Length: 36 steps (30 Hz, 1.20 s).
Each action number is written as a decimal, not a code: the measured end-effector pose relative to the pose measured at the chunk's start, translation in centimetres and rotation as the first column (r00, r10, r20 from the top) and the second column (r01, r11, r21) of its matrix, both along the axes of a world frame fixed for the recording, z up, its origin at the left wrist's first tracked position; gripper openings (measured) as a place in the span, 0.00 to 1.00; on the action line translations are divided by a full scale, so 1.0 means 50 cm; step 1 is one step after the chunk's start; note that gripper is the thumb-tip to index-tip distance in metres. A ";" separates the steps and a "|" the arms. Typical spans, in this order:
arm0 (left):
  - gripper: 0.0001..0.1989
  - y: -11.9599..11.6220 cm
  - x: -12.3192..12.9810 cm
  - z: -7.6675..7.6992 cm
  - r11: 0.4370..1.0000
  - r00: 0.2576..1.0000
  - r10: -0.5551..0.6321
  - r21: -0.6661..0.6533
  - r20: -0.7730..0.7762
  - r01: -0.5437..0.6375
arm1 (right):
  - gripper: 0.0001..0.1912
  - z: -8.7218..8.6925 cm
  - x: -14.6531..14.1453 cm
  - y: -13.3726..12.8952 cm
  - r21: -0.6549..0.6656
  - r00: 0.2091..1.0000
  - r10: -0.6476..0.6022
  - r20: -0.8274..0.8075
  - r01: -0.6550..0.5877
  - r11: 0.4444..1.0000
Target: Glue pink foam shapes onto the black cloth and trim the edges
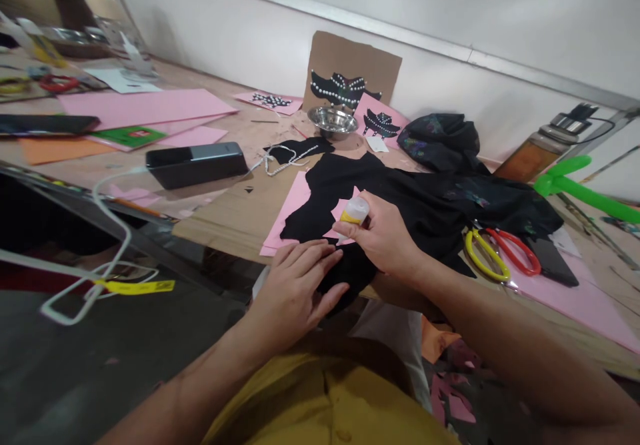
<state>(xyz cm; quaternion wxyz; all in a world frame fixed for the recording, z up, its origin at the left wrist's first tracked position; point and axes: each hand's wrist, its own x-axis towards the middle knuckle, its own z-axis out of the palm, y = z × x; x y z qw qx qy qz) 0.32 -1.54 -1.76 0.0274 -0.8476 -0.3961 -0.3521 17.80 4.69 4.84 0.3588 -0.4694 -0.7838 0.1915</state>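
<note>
My right hand [390, 235] grips a small glue bottle [356, 209] with a white body and yellow label. The bottle is tipped, its nozzle end pointing down at a pink paper piece [340, 212] that lies on black cloth [320, 195]. Flat on the cloth's near edge rests my left hand [300, 285], fingers stretched out and thumb apart, holding nothing. Under the cloth, pink paper [287, 222] shows at the left. Part of the cloth hangs over the table edge below my hands.
Yellow-and-red-handled scissors [487, 255] lie at right beside a dark phone [553, 262]. A steel bowl [333, 122] and beaded black cutouts [343, 88] stand behind. Left are a black power bank [196, 164] and white cable [125, 232]. A bottle [537, 145] leans at back right.
</note>
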 end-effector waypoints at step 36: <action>0.16 0.000 0.006 0.005 0.999 1.000 0.005 -0.038 -0.018 -0.006 | 0.18 0.000 0.006 0.004 0.016 1.000 -0.001 -0.011 0.002 1.000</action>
